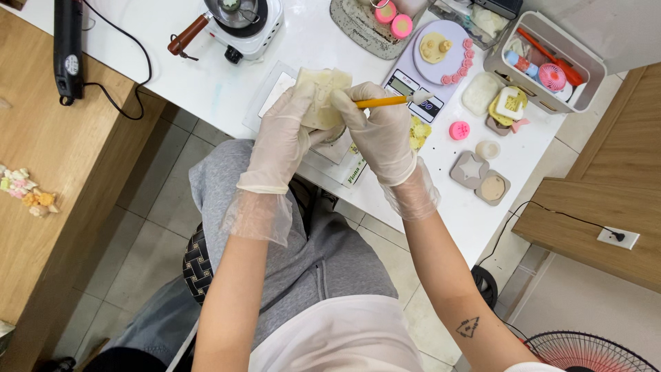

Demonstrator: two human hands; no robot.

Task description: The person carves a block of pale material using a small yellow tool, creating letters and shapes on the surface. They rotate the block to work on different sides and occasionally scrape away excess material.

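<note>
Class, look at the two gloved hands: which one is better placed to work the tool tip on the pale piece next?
Right, probably. The right hand grips the yellow-handled tool, its tip beside the pale piece. The left hand cradles that piece above the white table, so it looks busy steadying it.

Single view, head-worn, looking steeply down from above the seated person's lap toward the white tabletop (206, 83) edge. Faces forward and down: tabletop across upper frame, tiled floor (138, 234) and grey-trousered knees (310, 262) below, both forearms entering from the bottom. Close range, both gloved hands near centre; no second view to overlap.
</note>
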